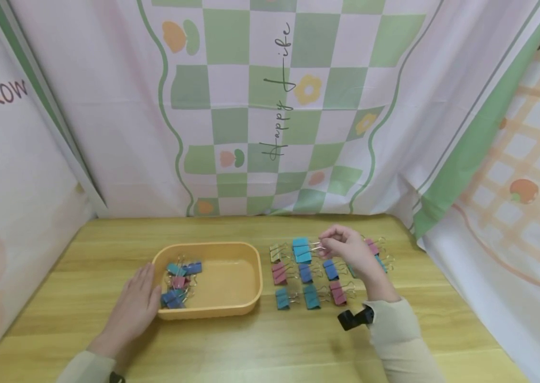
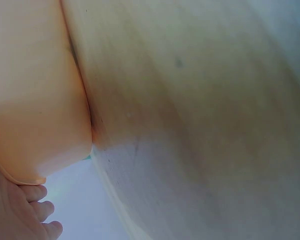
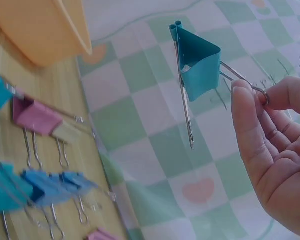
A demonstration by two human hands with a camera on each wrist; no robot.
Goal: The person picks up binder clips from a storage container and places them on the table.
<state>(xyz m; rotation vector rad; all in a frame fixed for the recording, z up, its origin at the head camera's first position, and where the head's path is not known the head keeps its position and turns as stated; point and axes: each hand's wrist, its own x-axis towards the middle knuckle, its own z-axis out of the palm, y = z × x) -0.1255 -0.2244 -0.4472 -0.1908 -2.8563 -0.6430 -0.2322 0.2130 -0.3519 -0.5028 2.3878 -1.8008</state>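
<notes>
My right hand (image 1: pixel 348 252) pinches one wire handle of a light blue binder clip (image 1: pixel 301 251) between thumb and fingertips. In the right wrist view that binder clip (image 3: pixel 204 79) hangs raised, its other handle pointing down. Below it on the table, more binder clips (image 1: pixel 312 297) in pink, blue, teal and yellow lie in rows. My left hand (image 1: pixel 131 306), fingers extended, rests against the left side of a yellow plastic tray (image 1: pixel 229 245). Several blue, teal and pink binder clips (image 1: pixel 179 282) sit in the tray's left part.
The wooden table (image 1: pixel 231 351) runs back to a hanging checkered curtain (image 1: pixel 270 127). White printed cloths close off the left and right sides. A black wrist strap mount (image 1: pixel 355 318) juts from the right sleeve.
</notes>
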